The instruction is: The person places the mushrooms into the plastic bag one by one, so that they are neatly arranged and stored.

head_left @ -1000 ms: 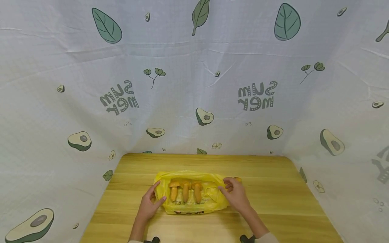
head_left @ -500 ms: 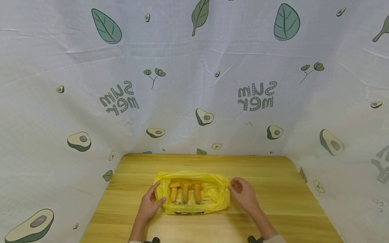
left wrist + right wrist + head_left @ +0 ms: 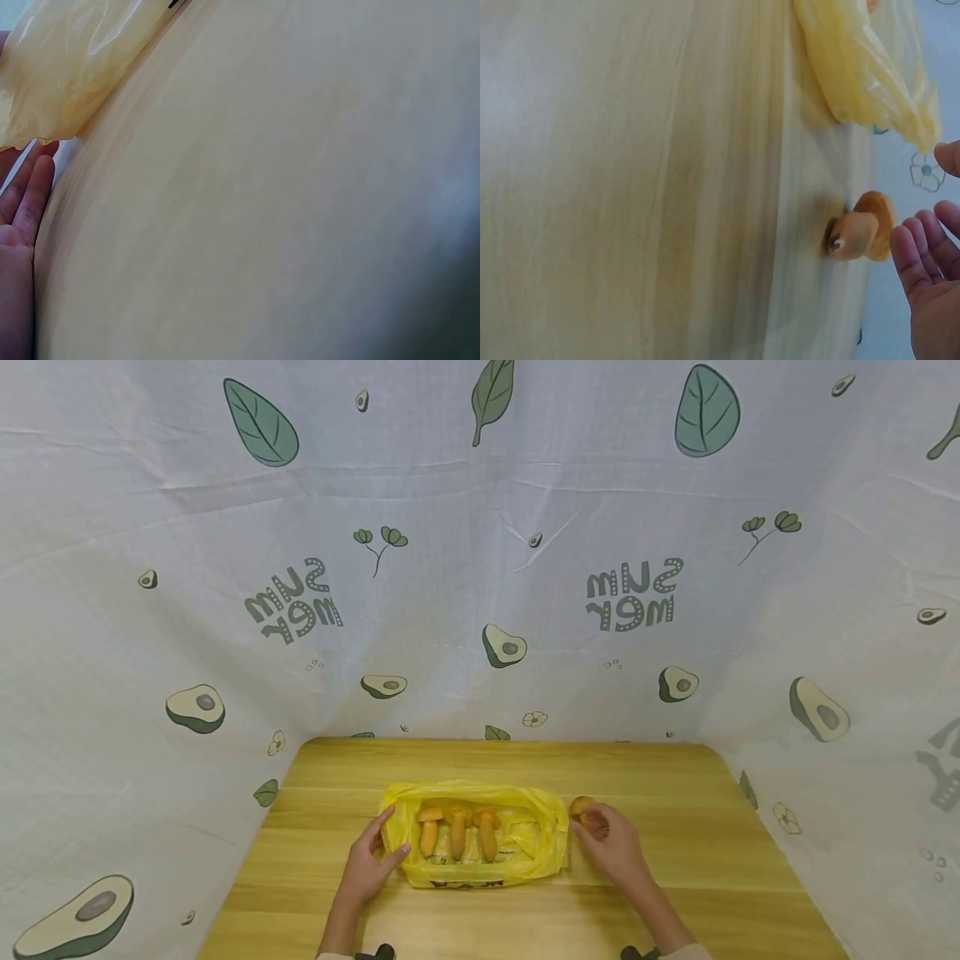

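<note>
In the head view, a yellow plastic bag [image 3: 491, 875] lies on the table with its mouth spread open. Inside it are three orange-brown mushrooms [image 3: 488, 839] in a row, caps toward the far side. My left hand [image 3: 365, 866] holds the bag's left end, thumb over the near rim and forefinger at the far-left corner. To the right of the bag is another mushroom [image 3: 582, 805], partly hidden by my right hand [image 3: 619, 850]. The right wrist view shows this mushroom [image 3: 855, 235] lying beside my right fingertips, which are spread apart and not gripping it.
The wood-grain table [image 3: 480, 927] extends around the bag. A pale cloth [image 3: 450, 610] printed with avocados and leaves hangs behind and along both sides of the table.
My right hand has left the bag's right rim and moved right to the loose mushroom, whose cap shows more. The left hand and the three bagged mushrooms have stayed put.
</note>
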{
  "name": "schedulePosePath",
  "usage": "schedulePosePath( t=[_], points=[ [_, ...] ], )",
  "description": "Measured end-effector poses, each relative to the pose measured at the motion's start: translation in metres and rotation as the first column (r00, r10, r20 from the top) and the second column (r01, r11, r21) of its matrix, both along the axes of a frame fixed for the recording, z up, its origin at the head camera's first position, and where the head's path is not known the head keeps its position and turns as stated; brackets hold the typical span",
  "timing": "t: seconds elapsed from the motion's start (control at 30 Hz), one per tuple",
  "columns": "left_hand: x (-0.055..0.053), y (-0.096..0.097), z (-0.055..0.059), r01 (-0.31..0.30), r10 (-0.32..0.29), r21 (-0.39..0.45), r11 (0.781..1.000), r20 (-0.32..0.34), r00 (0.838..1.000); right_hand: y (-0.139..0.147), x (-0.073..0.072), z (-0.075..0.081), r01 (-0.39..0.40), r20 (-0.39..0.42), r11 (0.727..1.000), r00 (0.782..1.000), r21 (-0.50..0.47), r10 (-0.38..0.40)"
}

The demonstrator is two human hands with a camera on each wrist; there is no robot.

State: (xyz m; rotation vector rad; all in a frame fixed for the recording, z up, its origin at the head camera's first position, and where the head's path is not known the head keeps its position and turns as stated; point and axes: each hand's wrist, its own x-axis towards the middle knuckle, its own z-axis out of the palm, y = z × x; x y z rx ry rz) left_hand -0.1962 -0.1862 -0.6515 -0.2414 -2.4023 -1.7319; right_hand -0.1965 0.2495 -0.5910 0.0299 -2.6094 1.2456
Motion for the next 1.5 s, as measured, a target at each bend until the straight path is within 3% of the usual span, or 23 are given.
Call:
schedulePosePath(
  t=[0.23,0.5,0.8,1.27,1.5],
  points=[
    [-0.001,0.001,-0.002,-0.003,0.003,-0.012,1.000,0.004,1.000,0.008,0.000,-0.006,0.005,0.034,1.000,0.999,0.008,-0.005],
    [-0.002,0.001,0.001,-0.003,0.003,-0.004,1.000,0.066,0.998,0.013,-0.002,-0.014,0.024,0.045,0.999,0.999,0.027,-0.025],
    [-0.002,0.001,-0.001,-0.005,0.005,-0.010,1.000,0.021,1.000,0.020,-0.006,-0.025,0.040,0.071,0.995,0.996,0.087,-0.046],
    [0.000,0.002,0.001,-0.011,0.011,-0.025,1.000,-0.004,1.000,0.021,-0.013,-0.038,0.041,0.050,0.998,0.998,0.046,-0.044],
    [-0.001,0.002,0.000,-0.012,0.012,-0.012,1.000,0.036,0.999,0.021,-0.015,-0.040,0.057,0.037,0.998,0.998,0.028,-0.058]
  ],
)
